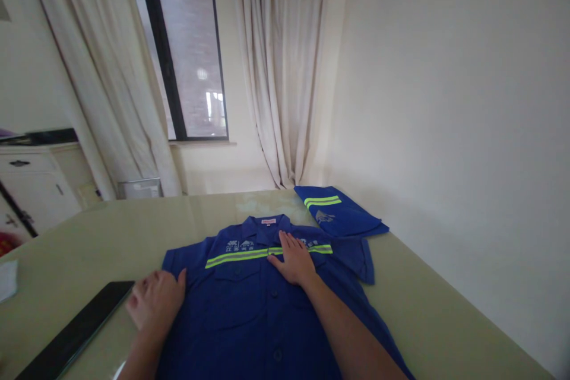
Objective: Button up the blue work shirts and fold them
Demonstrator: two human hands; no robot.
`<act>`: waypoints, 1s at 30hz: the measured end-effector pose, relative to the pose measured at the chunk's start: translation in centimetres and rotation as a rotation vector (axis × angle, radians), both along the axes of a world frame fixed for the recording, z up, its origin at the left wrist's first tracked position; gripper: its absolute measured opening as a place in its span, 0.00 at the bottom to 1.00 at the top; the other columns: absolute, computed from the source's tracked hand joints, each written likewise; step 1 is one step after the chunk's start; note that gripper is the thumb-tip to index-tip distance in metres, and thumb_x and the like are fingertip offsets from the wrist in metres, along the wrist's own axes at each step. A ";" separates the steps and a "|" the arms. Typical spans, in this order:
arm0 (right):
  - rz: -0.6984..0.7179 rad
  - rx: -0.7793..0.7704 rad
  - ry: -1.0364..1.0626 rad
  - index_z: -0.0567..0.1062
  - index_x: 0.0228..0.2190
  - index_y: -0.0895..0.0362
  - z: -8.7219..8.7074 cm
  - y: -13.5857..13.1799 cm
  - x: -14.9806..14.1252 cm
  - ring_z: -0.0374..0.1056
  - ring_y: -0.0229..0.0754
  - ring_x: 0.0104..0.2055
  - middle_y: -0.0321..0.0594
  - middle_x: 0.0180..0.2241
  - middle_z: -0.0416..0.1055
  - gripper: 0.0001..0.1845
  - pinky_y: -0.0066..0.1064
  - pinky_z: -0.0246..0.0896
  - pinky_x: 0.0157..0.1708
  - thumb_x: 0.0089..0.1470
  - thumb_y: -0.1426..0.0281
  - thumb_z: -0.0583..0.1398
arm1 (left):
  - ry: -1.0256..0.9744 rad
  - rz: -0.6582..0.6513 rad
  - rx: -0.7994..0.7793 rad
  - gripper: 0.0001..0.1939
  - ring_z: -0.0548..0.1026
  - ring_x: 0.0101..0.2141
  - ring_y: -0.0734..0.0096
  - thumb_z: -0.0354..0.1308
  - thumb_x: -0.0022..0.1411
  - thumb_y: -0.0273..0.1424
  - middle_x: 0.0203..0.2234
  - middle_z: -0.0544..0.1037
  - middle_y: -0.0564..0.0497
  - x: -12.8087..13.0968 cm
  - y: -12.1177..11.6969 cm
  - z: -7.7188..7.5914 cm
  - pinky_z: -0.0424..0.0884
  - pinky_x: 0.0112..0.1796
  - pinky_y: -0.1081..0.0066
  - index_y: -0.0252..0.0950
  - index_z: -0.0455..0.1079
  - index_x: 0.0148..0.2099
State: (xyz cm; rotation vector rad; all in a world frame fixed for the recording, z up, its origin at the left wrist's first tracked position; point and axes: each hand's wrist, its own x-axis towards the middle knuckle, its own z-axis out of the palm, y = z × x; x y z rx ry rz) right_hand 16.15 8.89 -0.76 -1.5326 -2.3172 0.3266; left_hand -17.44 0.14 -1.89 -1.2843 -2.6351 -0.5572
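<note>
**Blue shirt (pixel 236 303) spread out under one palm**

The shirt lies front up on the pale table (pixel 107 231), collar (pixel 249 227) toward the far edge, a yellow-green stripe (pixel 240 257) across its chest. From where I stand, the right hand (pixel 294 258) rests palm down over that stripe, fingers straight and nearly together, thumb stretched out to the side, gripping nothing. The left hand (pixel 155 300) is blurred at the shirt's left edge, by the sleeve (pixel 189 255), its fingers loosely bent; I can't make out whether they pinch any cloth. Just beside that hand, a black panel (pixel 80 326) lies aslant. A folded garment (pixel 351 217), also blue with a bright stripe, lies behind the shirt's right shoulder, near the wall (pixel 454 130). Beige curtains (pixel 285 59) flank the window (pixel 191 53).
</note>
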 end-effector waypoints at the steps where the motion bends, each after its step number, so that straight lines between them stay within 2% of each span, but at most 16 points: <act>1: 0.003 0.002 0.002 0.49 0.70 0.62 0.0 0.0 0.0 0.43 0.52 0.72 0.51 0.71 0.48 0.49 0.47 0.35 0.69 0.61 0.43 0.50 | 0.019 0.003 -0.014 0.24 0.68 0.55 0.33 0.44 0.66 0.42 0.47 0.76 0.30 0.0 -0.1 0.4 0.64 0.49 0.43 0.29 0.74 0.47; 3: 0.006 0.007 0.004 0.50 0.70 0.63 0.0 0.0 0.1 0.44 0.52 0.72 0.52 0.70 0.49 0.48 0.46 0.34 0.69 0.62 0.43 0.49 | -0.033 -0.018 0.005 0.22 0.72 0.51 0.38 0.42 0.67 0.40 0.46 0.77 0.34 0.4 0.2 1.6 0.65 0.49 0.43 0.33 0.72 0.49; 6: 0.010 0.012 0.002 0.52 0.69 0.62 0.0 0.1 0.1 0.44 0.53 0.72 0.53 0.70 0.50 0.47 0.47 0.35 0.69 0.62 0.43 0.49 | -0.360 -0.097 0.254 0.25 0.78 0.43 0.45 0.44 0.67 0.45 0.43 0.79 0.36 1.4 1.0 4.3 0.72 0.43 0.49 0.33 0.67 0.55; 7: 0.011 0.015 0.000 0.52 0.69 0.61 -0.1 0.1 0.1 0.45 0.53 0.72 0.53 0.70 0.50 0.46 0.47 0.35 0.69 0.62 0.43 0.48 | -0.518 -0.192 0.356 0.27 0.79 0.40 0.49 0.47 0.66 0.48 0.42 0.80 0.38 1.9 1.2 5.3 0.74 0.40 0.53 0.34 0.65 0.57; 9: 0.011 0.022 -0.003 0.54 0.69 0.61 -0.2 0.2 0.1 0.45 0.53 0.72 0.53 0.70 0.51 0.46 0.47 0.35 0.68 0.62 0.43 0.48 | -0.823 -0.475 0.487 0.32 0.81 0.37 0.56 0.52 0.63 0.53 0.41 0.81 0.43 2.9 1.5 6.7 0.77 0.38 0.58 0.38 0.62 0.61; 11: 0.008 0.026 -0.004 0.55 0.68 0.60 -0.2 0.2 0.0 0.46 0.54 0.72 0.52 0.70 0.51 0.45 0.47 0.36 0.68 0.62 0.43 0.48 | -0.969 -0.684 0.524 0.33 0.82 0.37 0.59 0.52 0.63 0.56 0.42 0.82 0.44 4.2 1.6 7.0 0.78 0.39 0.59 0.40 0.61 0.62; 13: 0.000 0.030 -0.004 0.56 0.68 0.61 -0.1 0.1 0.0 0.48 0.54 0.71 0.53 0.69 0.52 0.46 0.47 0.37 0.68 0.62 0.42 0.49 | -0.863 -0.740 0.496 0.33 0.82 0.41 0.58 0.48 0.65 0.56 0.45 0.82 0.42 5.6 1.6 5.8 0.77 0.44 0.57 0.38 0.63 0.61; 15: -0.016 0.037 0.006 0.58 0.67 0.63 0.1 0.0 0.0 0.51 0.55 0.70 0.55 0.68 0.55 0.45 0.47 0.40 0.67 0.62 0.43 0.50 | -0.572 -0.749 0.369 0.32 0.78 0.51 0.54 0.47 0.66 0.53 0.52 0.79 0.39 7.0 1.4 3.8 0.70 0.55 0.52 0.37 0.65 0.61; 17: -0.039 0.065 0.045 0.60 0.66 0.62 0.3 -0.1 0.2 0.55 0.55 0.68 0.54 0.66 0.60 0.40 0.46 0.43 0.66 0.64 0.47 0.50 | -0.267 -0.755 0.161 0.32 0.68 0.62 0.49 0.48 0.66 0.52 0.61 0.71 0.39 8.0 1.2 1.7 0.58 0.63 0.47 0.38 0.66 0.64; 19: -0.069 0.115 0.112 0.64 0.64 0.60 0.6 -0.2 0.4 0.59 0.52 0.65 0.52 0.63 0.65 0.33 0.43 0.47 0.65 0.68 0.52 0.47 | -0.094 -0.782 -0.027 0.32 0.58 0.68 0.50 0.49 0.66 0.50 0.67 0.63 0.42 8.3 1.0 0.5 0.48 0.66 0.45 0.40 0.64 0.66; 22: -0.135 0.211 0.215 0.70 0.59 0.60 0.8 -0.3 0.6 0.63 0.50 0.61 0.51 0.58 0.70 0.28 0.40 0.51 0.63 0.69 0.57 0.47 | -0.088 -0.929 -0.213 0.29 0.57 0.68 0.56 0.48 0.68 0.44 0.68 0.63 0.48 7.8 0.9 0.4 0.46 0.67 0.46 0.44 0.62 0.68; 24: -0.183 0.279 0.281 0.72 0.55 0.59 1.0 -0.4 0.7 0.64 0.50 0.58 0.51 0.54 0.72 0.25 0.40 0.53 0.61 0.69 0.59 0.47 | -0.097 -0.976 -0.205 0.27 0.59 0.68 0.59 0.48 0.68 0.40 0.67 0.64 0.50 7.5 0.7 0.9 0.45 0.67 0.47 0.46 0.61 0.68; 27: -0.255 0.392 0.372 0.73 0.52 0.57 1.4 -0.7 1.7 0.65 0.49 0.55 0.49 0.51 0.73 0.23 0.40 0.56 0.59 0.69 0.59 0.46 | -0.009 -0.874 -0.108 0.29 0.56 0.69 0.57 0.45 0.70 0.44 0.68 0.61 0.47 7.6 0.3 1.0 0.46 0.67 0.47 0.43 0.59 0.70; 30: -0.392 0.475 0.343 0.71 0.52 0.59 1.9 -1.1 5.6 0.64 0.53 0.56 0.52 0.52 0.72 0.24 0.42 0.56 0.58 0.67 0.56 0.48 | 0.052 -0.774 -0.166 0.33 0.54 0.69 0.51 0.44 0.69 0.50 0.69 0.58 0.45 8.1 -0.2 0.6 0.49 0.66 0.45 0.42 0.57 0.71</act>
